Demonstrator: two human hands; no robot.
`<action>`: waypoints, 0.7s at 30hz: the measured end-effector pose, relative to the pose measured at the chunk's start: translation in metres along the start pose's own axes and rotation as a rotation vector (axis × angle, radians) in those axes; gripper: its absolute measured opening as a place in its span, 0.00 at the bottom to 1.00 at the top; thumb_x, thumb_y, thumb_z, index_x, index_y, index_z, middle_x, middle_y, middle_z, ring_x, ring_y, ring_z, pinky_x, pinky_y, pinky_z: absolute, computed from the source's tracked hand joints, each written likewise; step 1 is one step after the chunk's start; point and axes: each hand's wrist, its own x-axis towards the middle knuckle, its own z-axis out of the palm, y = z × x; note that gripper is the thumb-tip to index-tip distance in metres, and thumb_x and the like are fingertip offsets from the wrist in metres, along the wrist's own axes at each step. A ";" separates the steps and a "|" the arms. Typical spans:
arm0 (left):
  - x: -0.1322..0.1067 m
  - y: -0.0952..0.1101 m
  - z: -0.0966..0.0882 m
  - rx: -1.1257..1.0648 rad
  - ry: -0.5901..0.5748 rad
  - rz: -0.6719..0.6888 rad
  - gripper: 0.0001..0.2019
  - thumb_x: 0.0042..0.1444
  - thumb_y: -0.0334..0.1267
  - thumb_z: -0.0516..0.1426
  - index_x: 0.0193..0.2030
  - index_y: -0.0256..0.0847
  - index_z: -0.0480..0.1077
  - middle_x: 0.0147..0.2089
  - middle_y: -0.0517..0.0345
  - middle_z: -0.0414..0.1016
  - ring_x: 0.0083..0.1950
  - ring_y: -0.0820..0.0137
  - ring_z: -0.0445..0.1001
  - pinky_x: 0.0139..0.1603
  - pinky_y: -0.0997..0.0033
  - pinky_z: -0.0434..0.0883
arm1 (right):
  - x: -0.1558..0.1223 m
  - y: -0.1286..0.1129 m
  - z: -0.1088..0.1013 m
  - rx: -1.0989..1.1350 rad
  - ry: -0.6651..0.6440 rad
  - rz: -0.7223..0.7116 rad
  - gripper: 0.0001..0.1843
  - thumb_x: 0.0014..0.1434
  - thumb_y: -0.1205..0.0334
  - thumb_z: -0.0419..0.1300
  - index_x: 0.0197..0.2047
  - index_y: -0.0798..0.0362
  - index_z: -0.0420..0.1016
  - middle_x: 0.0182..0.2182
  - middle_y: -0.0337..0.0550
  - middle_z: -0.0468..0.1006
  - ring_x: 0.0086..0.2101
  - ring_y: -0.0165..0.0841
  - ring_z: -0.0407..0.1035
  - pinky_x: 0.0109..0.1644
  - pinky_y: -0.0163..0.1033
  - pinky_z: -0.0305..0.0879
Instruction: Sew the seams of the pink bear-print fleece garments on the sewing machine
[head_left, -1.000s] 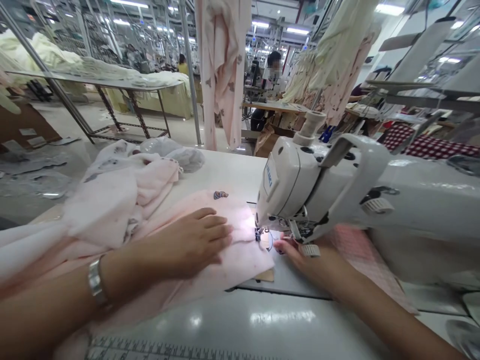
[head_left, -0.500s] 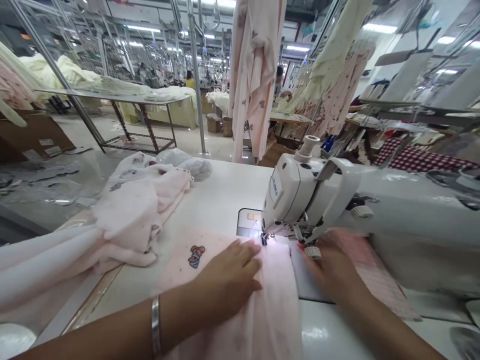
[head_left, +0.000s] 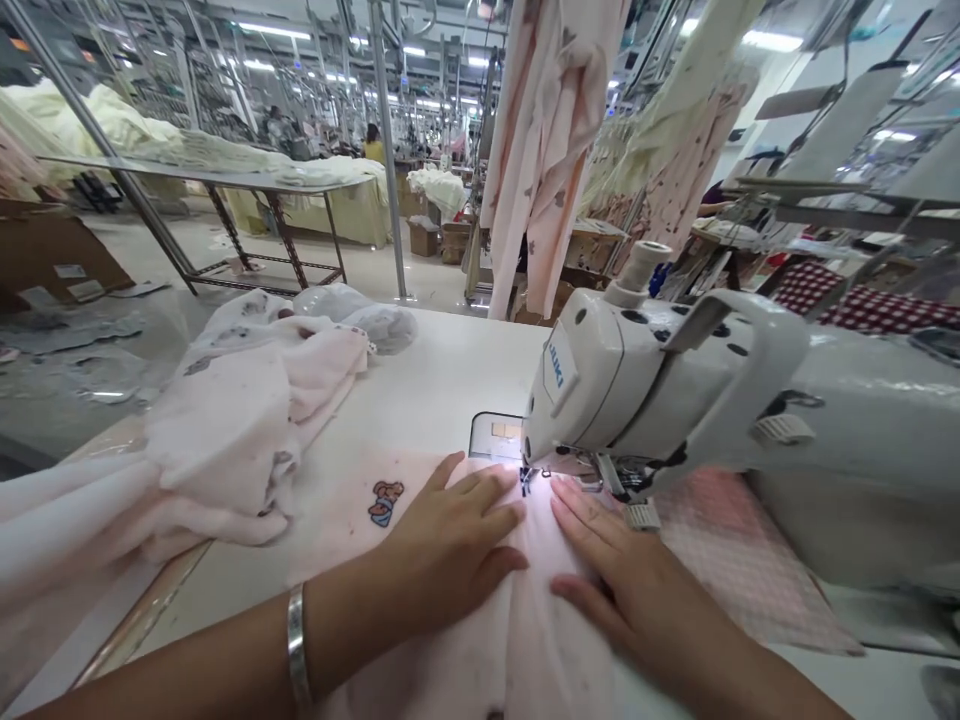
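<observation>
A pale pink fabric piece (head_left: 341,535) with an embroidered bear (head_left: 385,503) lies under the presser foot (head_left: 525,481) of a white sewing machine (head_left: 592,370). My left hand (head_left: 457,540) rests on the cloth just left of the foot, fingers spread and pressing down. On the other side, my right hand (head_left: 622,560) lies flat on the same cloth, its fingertips close to the lit needle area. Neither hand grips anything. Pink checked cloth (head_left: 739,550) lies to the right, beneath the machine arm.
A heap of pale pink printed fabric (head_left: 225,410) covers the table's left side, with a clear plastic bag (head_left: 375,318) behind it. Pink cloth (head_left: 551,150) hangs beyond the machine. Farther back stand a fabric-laden table (head_left: 202,175) and a cardboard box (head_left: 56,260).
My right hand has come from beside the machine head onto the fabric, right of the presser foot. My left hand stays on the cloth, its fingers more spread. The view has shifted slightly.
</observation>
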 end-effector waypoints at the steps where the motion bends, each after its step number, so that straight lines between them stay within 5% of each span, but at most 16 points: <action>1: 0.002 -0.003 0.000 0.007 -0.003 -0.005 0.14 0.63 0.44 0.48 0.52 0.42 0.63 0.60 0.50 0.61 0.60 0.59 0.61 0.62 0.44 0.49 | 0.002 0.002 -0.001 0.015 -0.020 0.029 0.30 0.63 0.48 0.46 0.60 0.61 0.62 0.56 0.59 0.66 0.55 0.47 0.62 0.53 0.56 0.65; 6: 0.011 -0.010 0.002 0.025 -0.017 -0.037 0.15 0.63 0.47 0.49 0.49 0.40 0.65 0.59 0.48 0.63 0.61 0.59 0.61 0.63 0.45 0.46 | 0.010 0.009 0.001 0.001 -0.005 0.087 0.25 0.62 0.48 0.47 0.53 0.56 0.71 0.53 0.56 0.70 0.51 0.50 0.67 0.47 0.55 0.70; 11: 0.016 -0.015 0.005 0.014 0.009 -0.101 0.24 0.60 0.51 0.51 0.56 0.36 0.59 0.62 0.43 0.60 0.65 0.58 0.54 0.64 0.46 0.47 | 0.011 0.013 0.002 -0.020 0.078 0.101 0.23 0.62 0.47 0.46 0.49 0.50 0.74 0.48 0.50 0.75 0.44 0.46 0.72 0.38 0.49 0.74; 18: 0.014 -0.019 0.009 -0.032 0.035 -0.119 0.32 0.58 0.57 0.50 0.60 0.33 0.55 0.65 0.41 0.54 0.67 0.57 0.48 0.66 0.46 0.44 | 0.006 0.027 0.020 -0.056 0.224 0.006 0.25 0.59 0.48 0.52 0.55 0.53 0.69 0.49 0.52 0.74 0.43 0.47 0.73 0.39 0.50 0.75; 21: 0.013 -0.019 0.010 -0.045 0.073 -0.124 0.32 0.57 0.58 0.50 0.59 0.34 0.56 0.64 0.42 0.55 0.67 0.57 0.50 0.67 0.47 0.44 | 0.000 0.041 0.037 0.082 0.299 0.022 0.25 0.56 0.46 0.56 0.55 0.45 0.69 0.50 0.44 0.73 0.45 0.48 0.72 0.43 0.53 0.73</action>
